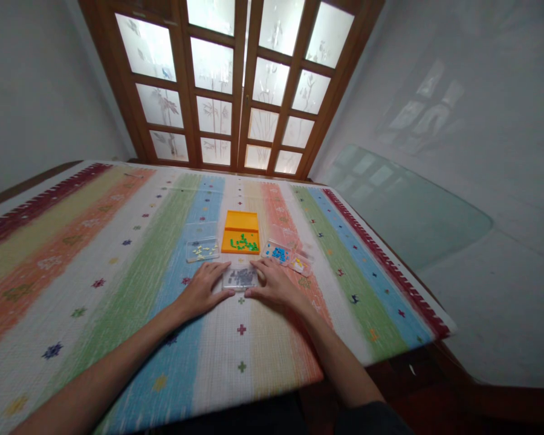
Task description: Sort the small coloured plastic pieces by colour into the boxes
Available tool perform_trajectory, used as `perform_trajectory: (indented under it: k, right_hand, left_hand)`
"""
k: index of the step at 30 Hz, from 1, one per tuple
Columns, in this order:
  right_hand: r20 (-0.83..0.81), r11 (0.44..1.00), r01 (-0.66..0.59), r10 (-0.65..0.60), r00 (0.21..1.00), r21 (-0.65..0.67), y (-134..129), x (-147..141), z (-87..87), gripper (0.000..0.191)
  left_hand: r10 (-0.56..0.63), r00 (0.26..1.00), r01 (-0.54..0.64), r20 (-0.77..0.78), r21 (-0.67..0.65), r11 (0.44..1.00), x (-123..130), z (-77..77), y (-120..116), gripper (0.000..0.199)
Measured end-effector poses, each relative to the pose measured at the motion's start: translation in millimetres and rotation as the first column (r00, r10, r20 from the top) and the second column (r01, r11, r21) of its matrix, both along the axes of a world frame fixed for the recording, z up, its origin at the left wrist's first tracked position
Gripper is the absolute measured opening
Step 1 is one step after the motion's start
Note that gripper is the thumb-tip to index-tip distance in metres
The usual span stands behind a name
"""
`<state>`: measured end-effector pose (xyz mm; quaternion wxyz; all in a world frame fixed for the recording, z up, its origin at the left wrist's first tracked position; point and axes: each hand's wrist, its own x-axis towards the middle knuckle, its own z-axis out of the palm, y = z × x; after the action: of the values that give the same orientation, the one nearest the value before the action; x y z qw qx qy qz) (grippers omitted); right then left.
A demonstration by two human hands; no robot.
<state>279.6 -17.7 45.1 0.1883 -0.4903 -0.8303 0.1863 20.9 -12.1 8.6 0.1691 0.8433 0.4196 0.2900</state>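
A clear plastic box (240,278) with small dark pieces inside lies flat on the tablecloth, and its lid looks closed. My left hand (205,286) grips its left side, thumb at the near edge and fingers toward the far edge. On the opposite side my right hand (272,283) holds it the same way. Just beyond stands an open orange box (240,221) with small green pieces (243,243) in its near half. To its left is an open clear box (202,249) of pale yellow pieces. Blue pieces (278,253) lie in another clear box on the right.
A small clear box (300,266) with yellow and whitish pieces sits by my right hand. The striped tablecloth (131,290) covers the table. Beyond its far edge are wooden doors (242,121) with frosted panes; a wall (480,181) stands on the right.
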Motion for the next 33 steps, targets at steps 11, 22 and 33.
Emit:
perform_trajectory:
  k: [11,22,33]
  right_hand:
    - [-0.077,0.998,-0.019,0.015,0.997,-0.056,-5,-1,4.4,0.090]
    - [-0.057,0.999,-0.002,0.000,0.998,-0.045,-7,-1,7.8,0.077]
    - [0.029,0.999,0.021,-0.020,0.999,-0.024,-10,-6,15.3,0.055]
  left_hand:
    - [0.055,0.994,-0.071,0.096,0.169,0.983,-22,24.5,10,0.060]
    - [0.489,0.862,-0.492,0.130,-0.010,0.870,-63,8.0,46,0.111]
    - [0.490,0.867,-0.477,0.092,-0.133,0.869,-59,11.1,50,0.104]
